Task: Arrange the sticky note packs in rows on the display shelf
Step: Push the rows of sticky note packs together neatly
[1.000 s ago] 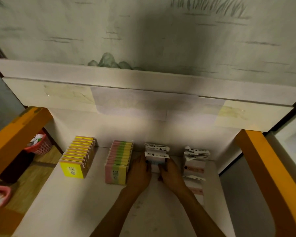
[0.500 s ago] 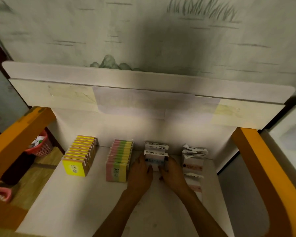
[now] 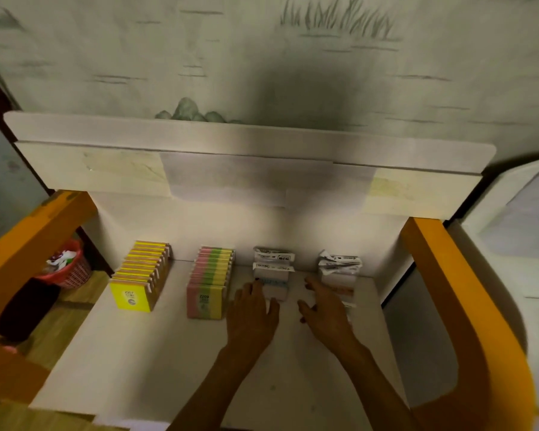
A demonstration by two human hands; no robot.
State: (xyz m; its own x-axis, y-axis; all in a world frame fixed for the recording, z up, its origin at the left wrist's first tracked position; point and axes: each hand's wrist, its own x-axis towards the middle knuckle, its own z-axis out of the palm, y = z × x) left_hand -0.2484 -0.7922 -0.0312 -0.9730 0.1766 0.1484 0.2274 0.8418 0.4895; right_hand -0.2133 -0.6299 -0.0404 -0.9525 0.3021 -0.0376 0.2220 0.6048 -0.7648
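A white display shelf (image 3: 143, 368) is filling the middle of the head view, with a second white board (image 3: 231, 144) overhanging it at 12 o'clock and orange side panels (image 3: 455, 306) framing it at 3 and 9 o'clock. Four rows of sticky note packs are standing along the back, running from 10 to 2 o'clock: a yellow row (image 3: 140, 275), a pink-and-green row (image 3: 210, 281), a white-wrapped row with blue print (image 3: 273, 272), and a looser white-wrapped row with reddish print (image 3: 339, 272). The left hand (image 3: 252, 315) is lying with fingers extended, its fingertips touching the front pack of the blue-printed row. The right hand (image 3: 324, 309) is spread, with relaxed fingers, between the two white-wrapped rows and just in front of the reddish row; it is blurred, and nothing is showing in its grasp. A pale wall (image 3: 106, 57) painted with grass and rocks is rising behind. At 9 o'clock, beyond the orange panel, a red basket (image 3: 69, 269) is sitting on a wooden floor (image 3: 59, 325).
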